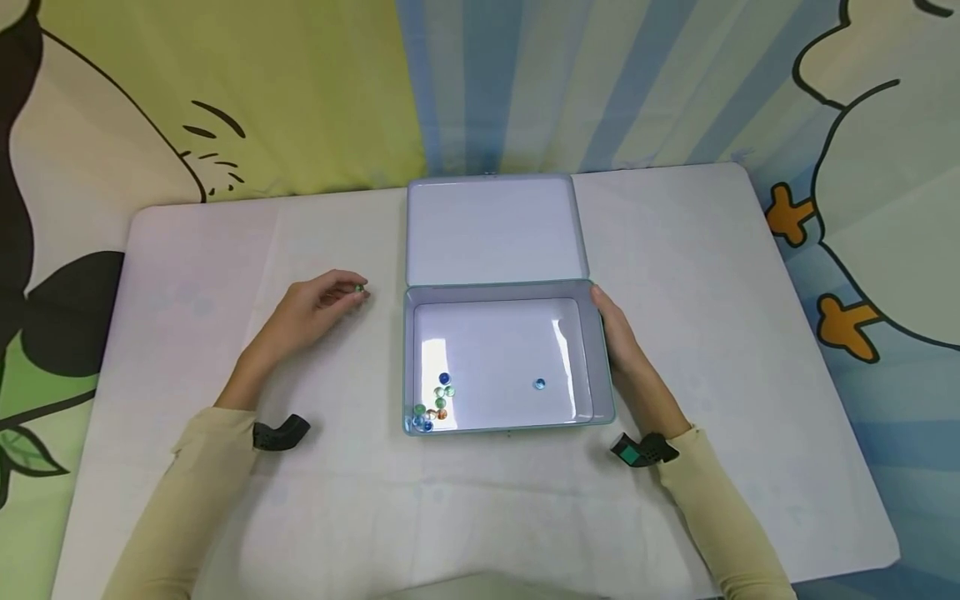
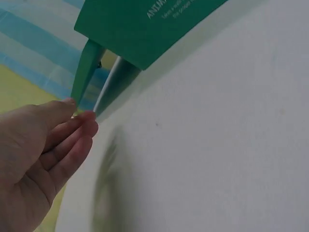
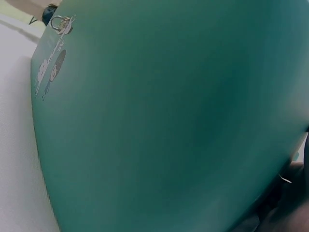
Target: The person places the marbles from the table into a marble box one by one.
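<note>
My left hand [image 1: 318, 304], left of the box, pinches a small green marble [image 1: 360, 287] between thumb and fingertips, held above the table. In the left wrist view the marble is mostly hidden by the fingers. A shallow green box [image 1: 603, 383] with a pale inside lies open in the middle, its lid [image 1: 495, 229] folded back. At its right wall, near the hinge corner, my right hand [image 1: 624, 337] holds the rim; most of those fingers are hidden. Several green, blue and orange marbles [image 1: 440, 403] cluster in the box's near left corner. One blue marble [image 1: 539, 384] sits apart toward the right.
A white cloth covers the table [image 1: 720, 333]. Printed curtains [image 1: 525, 83] hang behind the far edge and along the sides. The box's green outer wall [image 3: 159, 116] fills most of the right wrist view, with a metal ring [image 3: 60, 24] near its upper corner.
</note>
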`<state>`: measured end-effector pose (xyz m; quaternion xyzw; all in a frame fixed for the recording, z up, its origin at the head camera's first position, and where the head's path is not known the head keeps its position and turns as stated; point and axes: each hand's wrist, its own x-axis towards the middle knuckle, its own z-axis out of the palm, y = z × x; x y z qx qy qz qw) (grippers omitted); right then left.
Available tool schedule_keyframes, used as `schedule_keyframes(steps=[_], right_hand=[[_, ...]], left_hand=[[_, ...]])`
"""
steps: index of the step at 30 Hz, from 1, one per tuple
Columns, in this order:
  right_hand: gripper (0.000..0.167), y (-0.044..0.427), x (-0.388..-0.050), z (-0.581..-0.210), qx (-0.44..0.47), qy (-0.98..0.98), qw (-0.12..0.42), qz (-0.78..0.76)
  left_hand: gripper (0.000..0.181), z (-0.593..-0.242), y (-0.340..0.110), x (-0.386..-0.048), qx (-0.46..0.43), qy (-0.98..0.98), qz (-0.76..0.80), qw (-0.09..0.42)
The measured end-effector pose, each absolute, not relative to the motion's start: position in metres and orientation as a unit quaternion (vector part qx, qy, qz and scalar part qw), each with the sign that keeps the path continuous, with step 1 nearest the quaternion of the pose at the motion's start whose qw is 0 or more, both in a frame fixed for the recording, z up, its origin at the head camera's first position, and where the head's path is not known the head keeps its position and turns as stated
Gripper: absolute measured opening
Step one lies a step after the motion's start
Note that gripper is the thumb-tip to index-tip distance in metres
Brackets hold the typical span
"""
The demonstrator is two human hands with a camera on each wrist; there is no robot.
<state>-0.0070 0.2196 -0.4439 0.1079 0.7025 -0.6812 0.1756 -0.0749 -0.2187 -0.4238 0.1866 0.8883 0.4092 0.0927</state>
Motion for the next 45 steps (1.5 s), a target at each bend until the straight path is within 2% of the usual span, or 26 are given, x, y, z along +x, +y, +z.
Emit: schedule_keyframes(steps=[4, 16, 27, 39, 45], right_hand=[[0.074, 0.220, -0.007, -0.443, 0.107, 0.701, 0.177, -0.682], [0.075, 0.221, -0.006, -0.444, 0.109, 0.707, 0.183, -0.675], [0.075, 0.220, -0.007, -0.442, 0.114, 0.700, 0.180, -0.681], [0.074, 0.220, -0.007, -0.443, 0.111, 0.699, 0.179, -0.683], [0.072, 0.220, -0.008, -0.443, 0.107, 0.695, 0.177, -0.689]], left_hand=[[0.028, -0.413, -0.209, -0.070, 0.190, 0.862, 0.456, 0.111], [0.028, -0.398, -0.194, -0.064, 0.224, 0.836, 0.487, 0.122], [0.027, -0.377, -0.161, -0.074, 0.303, 0.814, 0.481, 0.120], [0.024, -0.364, -0.093, -0.087, 0.421, 0.764, 0.458, 0.170], [0.022, -0.365, -0.056, -0.089, 0.458, 0.743, 0.433, 0.226]])
